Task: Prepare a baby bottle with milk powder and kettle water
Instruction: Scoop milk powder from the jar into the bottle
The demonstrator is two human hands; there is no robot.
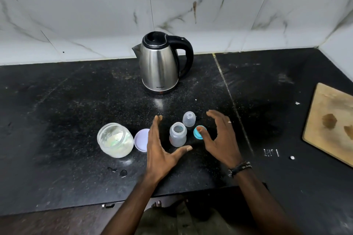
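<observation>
Presently the baby bottle stands upright and uncapped on the black counter, between the two hands and touching neither. Its clear dome cap stands just behind it, and the blue teat ring lies just to its right, partly under the right thumb.

Left hand: fingers spread, palm turned toward the bottle, holding nothing. Right hand: likewise spread and curved, holding nothing; whether the thumb actually touches the ring cannot be told.

The powder jar sits tilted to the left of the bottle, lid off, with pale powder visible inside. Its lilac lid lies flat just beside it. The steel kettle stands at the back near the tiled wall, handle to the right, spout to the left.

Assessment of handling: the bottle appears to be thin translucent plastic, apparently empty, so it is judged light and easily tipped; it should be gripped round the body below the neck and steadied during filling. The jar looks like glass, smooth and breakable, and warrants a full wrap of the hand round its widest part. The kettle is judged the heaviest item and possibly hot on its metal wall; only the black handle should be taken. No spoon or scoop is visible.
</observation>
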